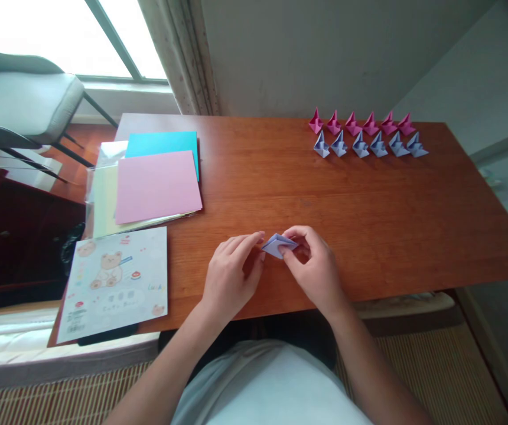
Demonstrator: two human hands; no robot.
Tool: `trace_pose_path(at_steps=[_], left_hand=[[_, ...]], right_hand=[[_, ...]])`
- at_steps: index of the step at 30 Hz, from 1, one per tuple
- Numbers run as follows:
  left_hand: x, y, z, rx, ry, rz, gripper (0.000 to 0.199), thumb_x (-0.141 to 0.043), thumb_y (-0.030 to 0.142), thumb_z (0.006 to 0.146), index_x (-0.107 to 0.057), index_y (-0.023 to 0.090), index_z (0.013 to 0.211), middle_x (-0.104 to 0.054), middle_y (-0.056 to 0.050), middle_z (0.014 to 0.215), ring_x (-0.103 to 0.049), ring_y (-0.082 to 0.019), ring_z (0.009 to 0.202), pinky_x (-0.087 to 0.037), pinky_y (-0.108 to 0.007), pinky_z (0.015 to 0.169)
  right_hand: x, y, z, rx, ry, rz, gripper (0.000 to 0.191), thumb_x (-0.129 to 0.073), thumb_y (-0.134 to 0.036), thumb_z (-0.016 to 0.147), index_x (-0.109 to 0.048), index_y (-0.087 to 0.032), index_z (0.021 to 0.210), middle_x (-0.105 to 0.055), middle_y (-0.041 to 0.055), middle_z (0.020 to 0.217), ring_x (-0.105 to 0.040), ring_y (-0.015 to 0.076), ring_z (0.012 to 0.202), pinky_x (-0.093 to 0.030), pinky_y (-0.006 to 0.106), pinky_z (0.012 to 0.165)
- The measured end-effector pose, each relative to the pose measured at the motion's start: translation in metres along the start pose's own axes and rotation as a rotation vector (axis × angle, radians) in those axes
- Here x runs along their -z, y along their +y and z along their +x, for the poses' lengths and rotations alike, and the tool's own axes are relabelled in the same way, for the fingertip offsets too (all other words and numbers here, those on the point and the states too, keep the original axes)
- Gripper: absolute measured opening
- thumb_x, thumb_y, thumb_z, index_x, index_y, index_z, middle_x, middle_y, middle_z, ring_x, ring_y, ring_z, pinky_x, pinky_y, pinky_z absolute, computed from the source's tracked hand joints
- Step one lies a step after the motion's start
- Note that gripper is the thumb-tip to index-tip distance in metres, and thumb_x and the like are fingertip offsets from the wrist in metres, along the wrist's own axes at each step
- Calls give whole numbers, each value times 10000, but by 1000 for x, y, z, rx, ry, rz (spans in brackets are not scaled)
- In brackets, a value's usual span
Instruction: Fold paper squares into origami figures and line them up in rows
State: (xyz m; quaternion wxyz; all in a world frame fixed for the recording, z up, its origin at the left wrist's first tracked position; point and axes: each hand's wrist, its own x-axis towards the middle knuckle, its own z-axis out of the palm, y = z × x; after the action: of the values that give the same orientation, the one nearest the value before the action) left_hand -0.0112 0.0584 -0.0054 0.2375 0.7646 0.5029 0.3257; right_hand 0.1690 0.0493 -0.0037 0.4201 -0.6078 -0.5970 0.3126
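Currently, one folded lavender paper [274,248] is in work over the near edge of the table [254,189], between the two hands. It is a small, flat-sided packet, roughly diamond-shaped in this view, with several layers showing along its far edge.

Right hand [318,268]: pinching the packet at its right side, thumb on the near face, fingers behind. Left hand [231,274]: curved, thumb and forefinger apart, at the packet's left corner; cannot tell whether a fingertip touches it.

Progress (judged): this piece is part-folded. Main creases appear made; raised points like those on the standing pieces are absent. Number of folds left: not determinable.

Far right of table: twelve pieces, apparently finished, in two rows. Six pink pieces [353,125] form the far row, six lavender pieces [378,146] the row just nearer; all have upright points.

Left side: loose stock, lying flat. A pink sheet [159,189] lies over a blue sheet [160,143] and a pale yellow sheet [104,200]; nearer lies a bear-printed cover [116,301]. Beyond, far left: a chair [19,97] by the window.
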Motion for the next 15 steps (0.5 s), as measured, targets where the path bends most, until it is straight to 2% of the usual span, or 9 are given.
trace_pose_path(at_steps=[4, 7, 10, 12, 15], left_hand=[[2, 11, -2, 114, 47, -223, 199, -576, 176, 945, -673, 203, 1116, -726, -75, 1112, -681, -198, 1000, -541, -319, 860], [2, 21, -5, 223, 27, -414, 119, -583, 230, 963, -688, 188, 1000, -728, -62, 980, -677, -176, 874, -533, -276, 756], [2, 29, -5, 331, -50, -660, 188, -587, 306, 979, -696, 183, 1070, -745, -72, 1031, -689, -186, 909, -540, -280, 790], [2, 31, -2, 388, -62, -795, 240, -607, 352, 969, -697, 178, 1108, -750, -80, 1065, -693, -197, 943, -543, -286, 823], [3, 31, 3, 490, -45, -913, 272, -655, 407, 931, -709, 160, 1028, -755, -69, 972, -688, -185, 865, -542, -269, 773]], right_hand=[[-2, 2, -4, 20, 115, 84, 224, -655, -197, 903, -627, -258, 1118, -725, 43, 1059, -700, 202, 958, -569, 339, 825], [-2, -4, -7, 106, 182, 0, 242, -652, -170, 908, -624, -252, 1134, -742, 46, 1027, -702, 197, 916, -573, 345, 811], [0, -12, -11, 287, 156, -137, 194, -607, -113, 919, -654, -255, 1043, -749, 43, 975, -692, 200, 889, -574, 366, 805], [0, -15, -13, 406, 117, -193, 208, -597, -90, 918, -671, -265, 1002, -758, 42, 977, -684, 210, 916, -570, 395, 837], [-2, -15, -17, 494, 98, -270, 232, -631, -84, 900, -688, -282, 1008, -771, 36, 1028, -668, 223, 962, -556, 424, 869]])
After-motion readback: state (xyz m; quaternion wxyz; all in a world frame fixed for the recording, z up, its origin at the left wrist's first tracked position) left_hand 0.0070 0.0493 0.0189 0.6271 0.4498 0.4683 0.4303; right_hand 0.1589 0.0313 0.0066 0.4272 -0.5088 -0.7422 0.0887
